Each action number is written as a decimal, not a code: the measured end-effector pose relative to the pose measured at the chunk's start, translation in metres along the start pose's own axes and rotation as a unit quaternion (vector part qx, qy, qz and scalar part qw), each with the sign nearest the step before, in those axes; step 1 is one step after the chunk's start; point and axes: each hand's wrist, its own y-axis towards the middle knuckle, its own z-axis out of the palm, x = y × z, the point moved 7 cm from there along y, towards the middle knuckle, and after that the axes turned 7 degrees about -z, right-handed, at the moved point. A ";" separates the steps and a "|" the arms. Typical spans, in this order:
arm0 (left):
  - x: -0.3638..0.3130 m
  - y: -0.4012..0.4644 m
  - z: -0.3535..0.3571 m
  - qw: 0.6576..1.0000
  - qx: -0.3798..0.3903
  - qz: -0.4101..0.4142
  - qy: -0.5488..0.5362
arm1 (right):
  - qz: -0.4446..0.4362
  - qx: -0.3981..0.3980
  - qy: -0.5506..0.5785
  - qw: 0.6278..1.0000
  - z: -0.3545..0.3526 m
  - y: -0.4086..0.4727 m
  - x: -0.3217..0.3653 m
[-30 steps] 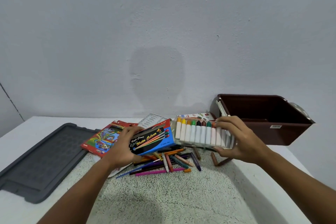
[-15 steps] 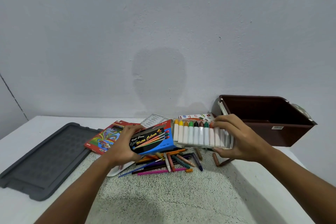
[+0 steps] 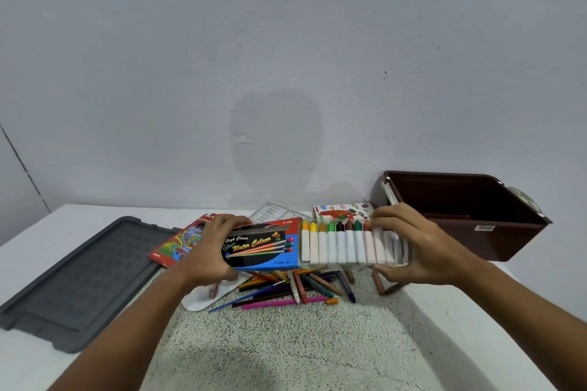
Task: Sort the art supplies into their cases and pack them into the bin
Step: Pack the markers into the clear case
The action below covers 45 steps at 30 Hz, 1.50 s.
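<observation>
Head view: I see the left hand [image 3: 212,251] with fingers clamped on the water colour box [image 3: 263,246], and the right hand [image 3: 416,247] gripping the tray of paint tubes [image 3: 349,243]. Over the last second the tray has closed in and now sits just beside the box's open end. I judge insertion imminent. The bin [image 3: 514,232] waits at right; loose crayons [image 3: 295,287] remain on the counter [image 3: 451,311].

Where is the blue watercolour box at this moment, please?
In the head view the blue watercolour box sits left of centre, gripped by the left hand, its right end meeting the paint-tube tray above the loose crayons.
</observation>
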 end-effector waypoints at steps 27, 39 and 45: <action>-0.038 -0.002 0.023 0.995 -0.034 0.016 0.095 | 0.160 0.031 0.070 0.984 0.044 0.032 0.021; -0.037 0.000 0.018 0.990 -0.053 0.005 0.134 | 0.432 -0.173 0.289 0.837 0.045 0.007 0.014; -0.054 0.005 0.026 0.992 -0.042 0.014 0.121 | 0.392 -0.157 0.318 0.849 0.049 0.030 0.033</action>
